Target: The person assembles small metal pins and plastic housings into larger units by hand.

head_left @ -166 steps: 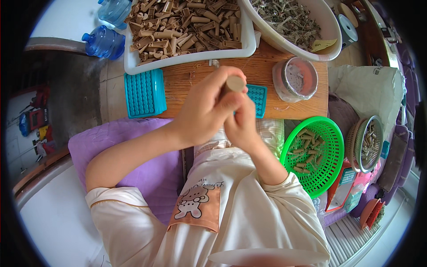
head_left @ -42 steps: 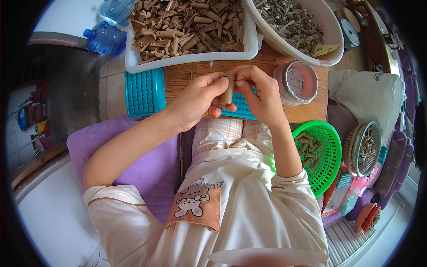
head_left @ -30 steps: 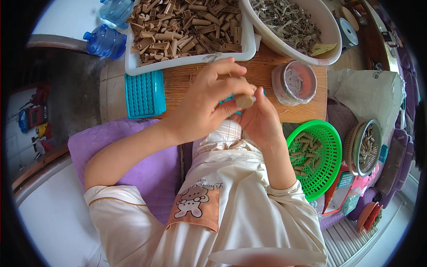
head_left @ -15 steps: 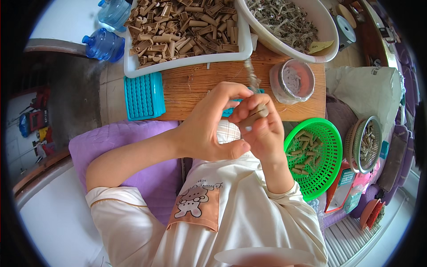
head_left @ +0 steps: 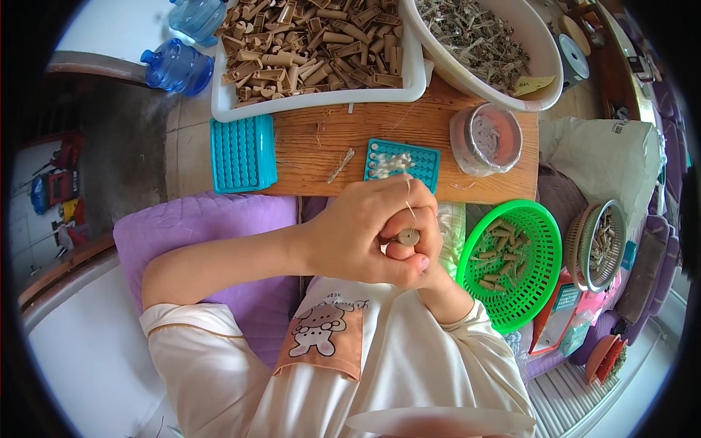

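Note:
Both my hands are pressed together in front of my chest, around a small tan cylinder (head_left: 408, 237) whose round end faces up. My left hand (head_left: 350, 230) is closed, its fingers wrapped over the piece and my right hand. Partly hidden behind it, my right hand (head_left: 425, 259) is also closed on the cylinder. A thin pale thread (head_left: 410, 203) stands out over the fingers. Just beyond my knuckles, a turquoise grid tray (head_left: 423, 164) lies on the wooden table, with small white pieces (head_left: 391, 165) on its left part. A twisted bundle of threads (head_left: 341, 166) lies left of it.
At the back stand a white bin (head_left: 321, 101) of tan half-tubes and a tub (head_left: 544, 73) of clear wired parts. Turquoise trays (head_left: 241, 153) are stacked left; a clear pot (head_left: 485, 139) is right. A green basket (head_left: 544, 263) holds tan cylinders, beside grey baskets (head_left: 602, 244).
My left hand has moved right and closed over my right hand and the tan cylinder. The blurred strands above my right hand no longer show there. The turquoise tray has come into fuller view.

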`<state>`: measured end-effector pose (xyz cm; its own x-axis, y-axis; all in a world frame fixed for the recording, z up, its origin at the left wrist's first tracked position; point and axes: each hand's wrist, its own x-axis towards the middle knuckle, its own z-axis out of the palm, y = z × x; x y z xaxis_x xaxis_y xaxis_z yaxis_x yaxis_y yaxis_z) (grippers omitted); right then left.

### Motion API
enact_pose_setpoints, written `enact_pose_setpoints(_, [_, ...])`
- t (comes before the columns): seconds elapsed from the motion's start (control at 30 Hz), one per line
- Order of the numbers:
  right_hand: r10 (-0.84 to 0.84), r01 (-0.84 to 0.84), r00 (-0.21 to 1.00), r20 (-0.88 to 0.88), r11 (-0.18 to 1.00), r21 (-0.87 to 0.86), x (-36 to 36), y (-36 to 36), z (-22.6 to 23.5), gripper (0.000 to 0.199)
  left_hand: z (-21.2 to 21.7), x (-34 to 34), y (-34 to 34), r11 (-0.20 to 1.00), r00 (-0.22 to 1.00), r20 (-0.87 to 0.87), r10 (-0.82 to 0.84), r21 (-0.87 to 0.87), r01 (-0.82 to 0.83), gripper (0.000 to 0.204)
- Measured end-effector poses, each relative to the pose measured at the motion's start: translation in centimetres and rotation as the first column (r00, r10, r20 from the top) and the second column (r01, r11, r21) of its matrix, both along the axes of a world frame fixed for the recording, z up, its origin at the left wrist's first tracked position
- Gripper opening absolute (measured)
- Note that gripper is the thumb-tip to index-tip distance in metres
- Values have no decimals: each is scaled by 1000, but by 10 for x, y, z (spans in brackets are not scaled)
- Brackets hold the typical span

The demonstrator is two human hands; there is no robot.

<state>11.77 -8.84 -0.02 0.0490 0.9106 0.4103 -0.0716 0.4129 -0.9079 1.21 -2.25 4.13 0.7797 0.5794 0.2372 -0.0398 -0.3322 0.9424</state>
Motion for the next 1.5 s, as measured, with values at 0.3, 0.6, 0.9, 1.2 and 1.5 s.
enact_pose_setpoints(0.3, [-53, 71, 996, 66, 951, -302, 29, -40, -44, 24, -29, -4, -22, 963, 935, -317, -159, -261, 75, 57])
enact_pose_setpoints(0.6, [-344, 806, 590, 730, 212, -552, 260, -225, -169, 26, -62, -21, -21, 874, 540, -828, -152, 141, 464, 22])
enact_pose_setpoints(0.9, [184, 779, 271, 945, 535, -328, 226, -111, -67, 24, -111, -30, 69, 827, 383, -770, 510, 561, 28, 20])
enact_pose_setpoints(1.2, [-9, 139, 777, 629, 977, -159, 57, 162, -19, 17, -154, -48, 85, 888, 419, -811, 408, 245, -390, 26])
enact_pose_setpoints(1.5, [-113, 247, 591, 799, 968, -45, -2, 279, -75, 24, -155, -36, 81, 914, 558, -727, 401, 272, -302, 23])
